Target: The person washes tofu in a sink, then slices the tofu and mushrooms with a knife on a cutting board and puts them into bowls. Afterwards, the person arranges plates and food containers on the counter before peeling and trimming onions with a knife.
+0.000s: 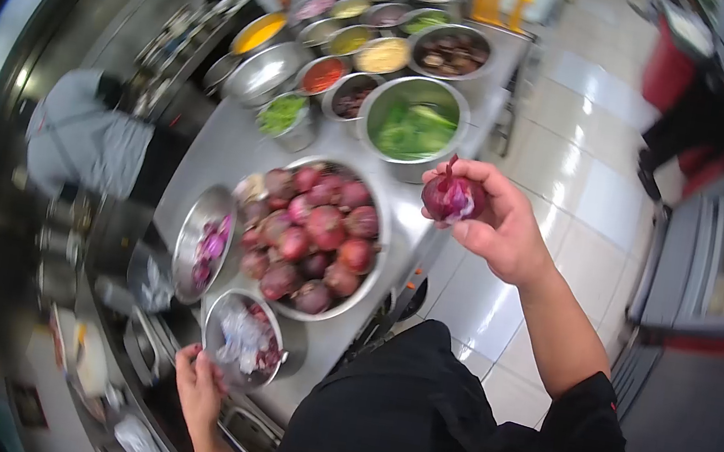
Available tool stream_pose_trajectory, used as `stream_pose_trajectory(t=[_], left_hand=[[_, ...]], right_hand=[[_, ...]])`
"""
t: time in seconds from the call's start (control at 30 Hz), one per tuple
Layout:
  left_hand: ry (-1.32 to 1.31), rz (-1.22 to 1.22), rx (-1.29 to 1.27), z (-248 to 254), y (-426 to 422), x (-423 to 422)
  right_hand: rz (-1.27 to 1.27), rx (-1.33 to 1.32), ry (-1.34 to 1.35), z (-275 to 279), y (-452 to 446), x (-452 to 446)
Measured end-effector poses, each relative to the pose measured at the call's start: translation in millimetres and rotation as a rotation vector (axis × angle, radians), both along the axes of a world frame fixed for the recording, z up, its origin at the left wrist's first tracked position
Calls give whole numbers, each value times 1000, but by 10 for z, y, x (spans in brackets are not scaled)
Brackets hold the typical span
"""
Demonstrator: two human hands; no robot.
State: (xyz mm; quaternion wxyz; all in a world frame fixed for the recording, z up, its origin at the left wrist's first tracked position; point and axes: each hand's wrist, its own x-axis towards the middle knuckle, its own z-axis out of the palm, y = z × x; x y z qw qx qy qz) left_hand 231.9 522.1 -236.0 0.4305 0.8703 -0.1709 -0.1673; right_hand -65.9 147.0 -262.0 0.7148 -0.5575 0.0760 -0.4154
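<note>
My right hand is closed round a red onion, held up over the table's right edge. The onion is glossy purple with a pale patch, and a strip of dry skin sticks up at its top. Down at lower left, my left hand has loosely curled fingers apart, beside the rim of a steel pot; I see nothing in it. Onion skins and a crumpled clear plastic bag lie in that pot. A wide steel bowl is heaped with unpeeled red onions. Left of it, a steel bowl holds several peeled purple onions.
Farther along the steel table stand a large pot of green leaves and several bowls of cut vegetables. One person bends at the left counter; another person stands at right. Tiled floor runs beside the table.
</note>
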Motion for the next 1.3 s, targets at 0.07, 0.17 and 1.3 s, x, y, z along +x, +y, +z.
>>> stream_pose_trajectory(t=[0.07,0.17,1.3], left_hand=[[-27,-54,15,25,-90,90],[-77,-130,58,116,-266,242],[-156,-824,-189,335,115,205]], right_hand=[[-140,172,118,-316,-36,-383],[-294,363,453,-1120,-39,-754],[459,221,373,123,2162,1703]])
